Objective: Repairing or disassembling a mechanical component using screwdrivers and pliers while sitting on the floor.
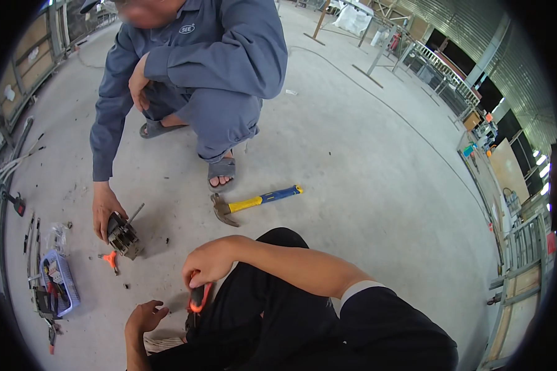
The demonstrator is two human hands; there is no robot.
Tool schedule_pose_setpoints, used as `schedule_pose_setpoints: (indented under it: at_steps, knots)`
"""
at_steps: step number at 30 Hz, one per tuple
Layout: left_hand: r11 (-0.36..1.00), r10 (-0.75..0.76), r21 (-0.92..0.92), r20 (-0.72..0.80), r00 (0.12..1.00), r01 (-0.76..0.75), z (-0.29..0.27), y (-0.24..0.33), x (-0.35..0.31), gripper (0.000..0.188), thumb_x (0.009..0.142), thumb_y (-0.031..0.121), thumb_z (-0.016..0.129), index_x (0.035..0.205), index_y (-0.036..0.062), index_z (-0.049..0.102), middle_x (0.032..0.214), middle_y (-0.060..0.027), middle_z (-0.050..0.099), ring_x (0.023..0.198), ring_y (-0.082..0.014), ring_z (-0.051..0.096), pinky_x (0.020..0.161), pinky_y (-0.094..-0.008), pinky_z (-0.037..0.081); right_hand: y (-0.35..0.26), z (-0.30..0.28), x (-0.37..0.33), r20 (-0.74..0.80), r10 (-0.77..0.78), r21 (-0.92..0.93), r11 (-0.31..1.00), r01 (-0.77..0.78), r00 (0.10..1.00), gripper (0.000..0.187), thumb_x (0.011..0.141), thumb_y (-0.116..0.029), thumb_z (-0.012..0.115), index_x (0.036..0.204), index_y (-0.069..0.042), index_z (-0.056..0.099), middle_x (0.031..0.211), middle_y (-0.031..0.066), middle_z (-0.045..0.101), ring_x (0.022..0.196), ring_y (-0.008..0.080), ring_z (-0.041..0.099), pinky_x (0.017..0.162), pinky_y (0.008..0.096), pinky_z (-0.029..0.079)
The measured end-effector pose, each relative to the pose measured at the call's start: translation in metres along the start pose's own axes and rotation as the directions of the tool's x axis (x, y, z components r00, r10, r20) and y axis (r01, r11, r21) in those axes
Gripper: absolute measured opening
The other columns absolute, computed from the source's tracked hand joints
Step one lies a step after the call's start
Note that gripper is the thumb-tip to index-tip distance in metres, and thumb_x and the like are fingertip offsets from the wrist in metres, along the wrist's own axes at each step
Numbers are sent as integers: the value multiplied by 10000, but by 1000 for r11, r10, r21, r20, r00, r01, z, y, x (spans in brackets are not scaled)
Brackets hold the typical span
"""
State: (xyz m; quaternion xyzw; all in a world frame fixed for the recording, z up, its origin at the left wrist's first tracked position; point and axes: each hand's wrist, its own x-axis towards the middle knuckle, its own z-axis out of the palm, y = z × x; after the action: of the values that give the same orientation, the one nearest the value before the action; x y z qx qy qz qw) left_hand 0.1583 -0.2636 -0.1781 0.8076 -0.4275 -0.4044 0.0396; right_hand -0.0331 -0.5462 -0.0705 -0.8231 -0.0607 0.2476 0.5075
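Note:
Near my right knee, my right hand (209, 264) is closed around a hand tool with a red and black handle (198, 298). It points down beside my dark trouser leg, and its lower end is partly hidden, so the exact kind cannot be made out. My left hand (145, 318) hovers to its left with fingers apart and nothing in them. Ahead, a co-worker's hand (108, 213) grips a dark, blocky metal mechanism (124, 236) on the floor, with a thin rod sticking up from it. An orange three-armed wrench (110, 260) lies just beside it.
A claw hammer (254, 202) with a yellow and blue handle lies ahead. A blue-purple plastic basket (72, 290) of tools stands at left, near a cordless drill (17, 204). A person in grey-blue workwear (210, 68) squats opposite. Metal frames (526, 247) line the right.

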Motion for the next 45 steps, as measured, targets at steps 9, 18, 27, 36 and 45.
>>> schedule_pose_setpoints:
  at_steps: [9, 18, 27, 36, 45]
  knots:
    - [1000, 15, 11, 1, 1000, -15, 3, 1, 7, 536, 905, 455, 680, 1260, 53, 688, 1048, -212, 747, 1008, -359, 718, 891, -415, 554, 4, 21, 11, -57, 194, -207, 957, -202, 979, 305, 947, -315, 638, 1124, -77, 706, 1029, 130, 739, 990, 319, 691, 859, 432, 529]
    - [961, -68, 275, 130, 989, 30, 24, -33, 25, 605, 986, 575, 519, 1325, 89, 638, 1238, -226, 682, 1158, -398, 639, 996, -477, 490, 25, 18, 25, -8, 130, -346, 930, -124, 992, 414, 892, -433, 692, 1075, -62, 696, 935, 192, 716, 885, 379, 683, 762, 475, 531]
    - [999, -46, -10, 75, 996, 46, -1, 10, 4, 542, 979, 468, 595, 1332, 60, 627, 1144, -200, 731, 1078, -368, 687, 948, -416, 520, -5, 19, 18, -72, 346, -402, 848, -344, 936, 445, 910, -410, 699, 1184, -62, 658, 964, 175, 699, 958, 390, 657, 828, 471, 505]
    - [999, -49, 9, 72, 996, 49, -3, 12, -1, 555, 966, 459, 594, 1351, 60, 621, 1143, -195, 734, 1075, -368, 688, 949, -423, 523, -14, 22, 16, -49, 388, -393, 839, -375, 920, 481, 880, -409, 741, 1186, -50, 648, 984, 175, 700, 1010, 371, 649, 854, 469, 497]
    - [999, -42, -5, 65, 997, 42, -4, 11, 0, 563, 969, 463, 592, 1353, 53, 619, 1133, -200, 737, 1068, -371, 692, 951, -416, 522, -14, 22, 14, -63, 377, -376, 849, -372, 924, 496, 844, -385, 778, 1189, -56, 642, 970, 174, 699, 1012, 370, 651, 846, 461, 501]
